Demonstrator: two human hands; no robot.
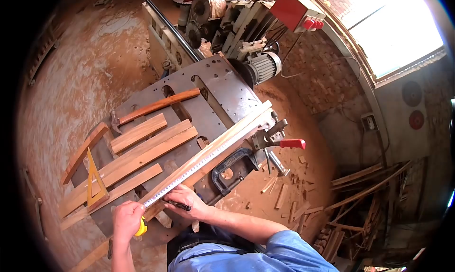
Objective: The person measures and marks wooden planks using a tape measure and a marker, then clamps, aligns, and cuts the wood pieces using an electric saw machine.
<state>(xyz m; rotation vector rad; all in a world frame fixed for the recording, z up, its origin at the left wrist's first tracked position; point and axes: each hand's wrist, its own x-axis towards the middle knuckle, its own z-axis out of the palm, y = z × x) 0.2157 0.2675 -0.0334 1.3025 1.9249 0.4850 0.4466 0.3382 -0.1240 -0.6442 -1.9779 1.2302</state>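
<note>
My left hand [126, 219] is closed on a yellow tape measure [141, 227], mostly hidden behind the fingers. Its pale blade [201, 162] runs out along a long wooden strip [227, 138] at the table's right side. Close by, my right hand [188, 203] rests at the strip's near end, fingers closed around a dark, pen-like marking tool [179, 205]. A black C-clamp [226, 170] grips the table edge beyond the right hand. Past it sits a toggle clamp with a red handle [292, 143], at the strip's far end.
Several wooden pieces [142, 153], a hammer [159, 106] and a yellow set square [95, 182] lie on the slotted metal table [222, 78]. Behind it stand a motor [265, 66], saw blades and a red switch box [296, 11]. Offcuts [282, 196] litter the floor at right.
</note>
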